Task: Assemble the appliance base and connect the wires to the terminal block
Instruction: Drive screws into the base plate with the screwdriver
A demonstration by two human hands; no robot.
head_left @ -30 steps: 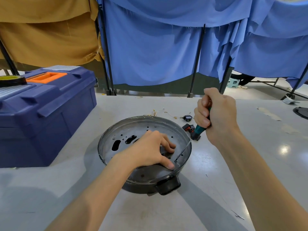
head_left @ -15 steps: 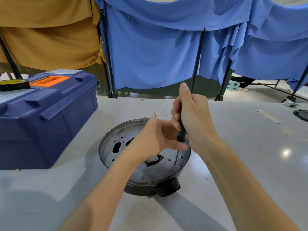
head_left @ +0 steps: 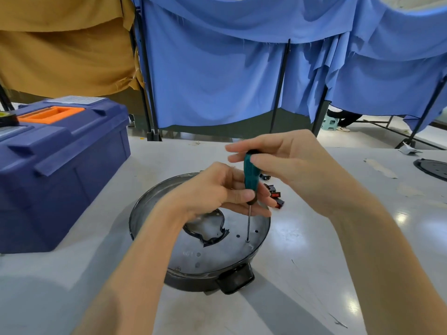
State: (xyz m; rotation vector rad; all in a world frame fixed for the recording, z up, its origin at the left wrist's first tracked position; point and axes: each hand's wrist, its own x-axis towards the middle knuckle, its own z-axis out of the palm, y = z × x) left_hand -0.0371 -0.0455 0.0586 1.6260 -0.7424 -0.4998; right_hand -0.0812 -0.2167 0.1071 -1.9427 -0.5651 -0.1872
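The round metal appliance base (head_left: 145,213) sits on the table with its black handle (head_left: 233,282) towards me. A teal-handled screwdriver (head_left: 250,174) stands upright in it, its thin shaft tip set on a screw hole (head_left: 247,240) near the right inner wall. My left hand (head_left: 215,189) pinches the lower end of the handle between thumb and fingers. My right hand (head_left: 280,160) pinches the top of the handle with its fingers stretched out. A ragged dark opening (head_left: 210,234) shows in the base floor.
A blue toolbox (head_left: 60,170) with an orange lid handle stands at the left, close to the base. Small red and black switches (head_left: 275,197) lie just behind the base. A black disc (head_left: 433,168) lies at the right table edge. Blue curtains hang behind.
My left hand lifted off the base floor and took the screwdriver's lower handle. The screwdriver swung from slanted to upright, and my right hand slid to its top with fingers loosened.
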